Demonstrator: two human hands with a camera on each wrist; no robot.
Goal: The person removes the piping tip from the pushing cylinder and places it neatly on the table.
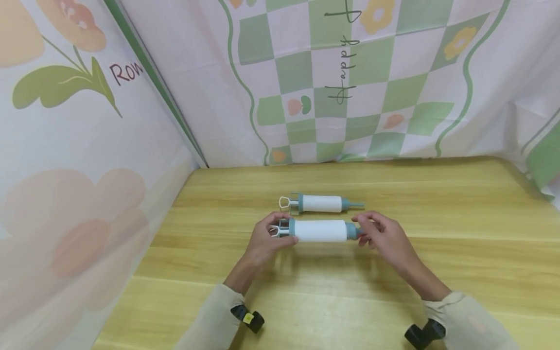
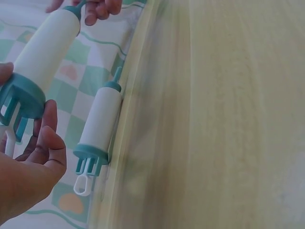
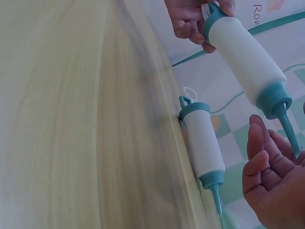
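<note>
A large syringe-like tube (image 1: 320, 231) with a white barrel and teal ends is held level above the table. My left hand (image 1: 266, 238) grips its teal collar (image 2: 27, 98) at the end with the white loop handle. Around the narrow teal nozzle (image 3: 287, 131) at the other end, my right hand (image 1: 389, 238) has loosely bent fingers (image 3: 274, 162); in the right wrist view the nozzle looks uncovered, its tip before the palm. A second, similar tube (image 1: 322, 203) lies on the table just beyond, its loop handle to the left and nozzle to the right.
The wooden table (image 1: 459, 233) reaches back to a hanging cloth (image 1: 332, 82) with green checks and flowers. Another cloth (image 1: 87, 146), printed with large flowers, hangs along the left edge. Small black devices (image 1: 248, 317) are worn at both sleeves.
</note>
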